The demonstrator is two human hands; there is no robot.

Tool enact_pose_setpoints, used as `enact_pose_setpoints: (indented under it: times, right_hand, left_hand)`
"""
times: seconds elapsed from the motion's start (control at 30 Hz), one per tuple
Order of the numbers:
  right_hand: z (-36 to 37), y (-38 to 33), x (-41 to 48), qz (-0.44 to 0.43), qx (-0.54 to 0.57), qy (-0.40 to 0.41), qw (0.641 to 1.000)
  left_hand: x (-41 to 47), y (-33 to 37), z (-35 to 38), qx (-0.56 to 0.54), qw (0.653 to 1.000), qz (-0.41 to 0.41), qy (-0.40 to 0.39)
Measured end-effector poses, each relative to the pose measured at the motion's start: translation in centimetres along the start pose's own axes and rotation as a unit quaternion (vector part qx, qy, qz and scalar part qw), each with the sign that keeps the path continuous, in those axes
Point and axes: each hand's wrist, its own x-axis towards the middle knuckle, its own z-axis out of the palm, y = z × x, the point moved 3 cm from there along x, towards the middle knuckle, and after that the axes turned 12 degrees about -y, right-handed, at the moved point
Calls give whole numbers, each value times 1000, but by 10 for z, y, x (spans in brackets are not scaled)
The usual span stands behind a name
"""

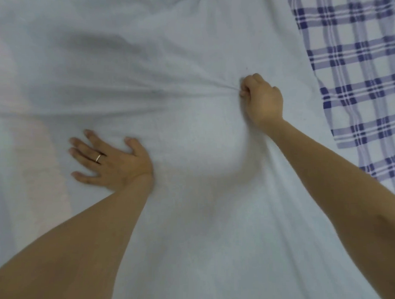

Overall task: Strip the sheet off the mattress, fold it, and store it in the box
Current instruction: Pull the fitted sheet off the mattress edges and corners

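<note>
The right hand (262,100) pinches a gathered fold of the white sheet (173,59); the left hand (111,161) presses flat, fingers spread. The checked cloth (362,76) is cut off at the right edge.

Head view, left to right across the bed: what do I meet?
Left hand, spread flat on the white sheet → right hand, pinching a gather of that sheet → blue checked cloth at the right edge.
</note>
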Motion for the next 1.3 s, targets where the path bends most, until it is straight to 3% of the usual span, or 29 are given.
enact_pose_setpoints:
  times: [0.1, 0.2, 0.3, 0.4, 0.57, 0.67, 0.73, 0.93, 1.03, 1.23, 1.3]
  right_hand:
    - [12, -7, -16, 71, 76, 74, 992]
    - [26, -23, -59, 23, 57, 134, 989]
    - [56, -23, -106, -47, -26, 37, 998]
    - [57, 11, -112, 27, -14, 14, 999]
    - [9, 50, -68, 208, 143, 110, 961]
    - [-6, 61, -39, 256, 196, 84, 943]
    - [-11, 66, -25, 270, 211, 70, 937]
    - [-19, 65, -14, 244, 125, 90, 957]
    - [-25, 66, -10, 273, 114, 129, 947]
    - [-24, 70, 4, 289, 206, 146, 924]
    - [-18, 63, 5, 314, 269, 179, 893]
  left_hand:
    - [0, 0, 0, 2, 1000, -2, 6]
    - [-1, 0, 0, 6, 1000, 2, 8]
    - [-1, 0, 0, 5, 1000, 2, 3]
    - [-1, 2, -1, 5, 1000, 25, -3]
    - [0, 7, 1, 57, 974, 212, -48]
    - [-2, 14, 2, 116, 926, 353, -71]
    - [-4, 18, 3, 133, 908, 391, -75]
    - [-2, 18, 2, 136, 913, 378, -62]
    - [-1, 18, 2, 137, 913, 379, -63]
    - [-1, 18, 3, 135, 914, 378, -60]
    - [-1, 19, 3, 138, 914, 378, -57]
